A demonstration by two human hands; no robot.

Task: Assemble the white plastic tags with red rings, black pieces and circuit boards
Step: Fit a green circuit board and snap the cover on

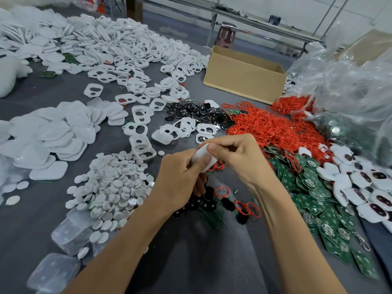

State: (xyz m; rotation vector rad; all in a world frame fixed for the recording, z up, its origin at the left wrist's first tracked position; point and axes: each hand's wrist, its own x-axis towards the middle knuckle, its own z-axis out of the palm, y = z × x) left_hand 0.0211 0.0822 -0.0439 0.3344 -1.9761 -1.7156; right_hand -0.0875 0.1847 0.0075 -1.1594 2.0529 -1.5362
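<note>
Over a grey table (201, 262), 2 hands work on 1 white plastic tag (201, 154): left hand (180, 175) and right hand (235, 158) pinch it between curled fingers, a red ring (216, 167) just beneath it. Green circuit boards (307, 187) lie heaped at right.

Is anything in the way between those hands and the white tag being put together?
Nothing visible does: the left hand and right hand both grip the white tag, with a red ring showing just beneath it.
</note>
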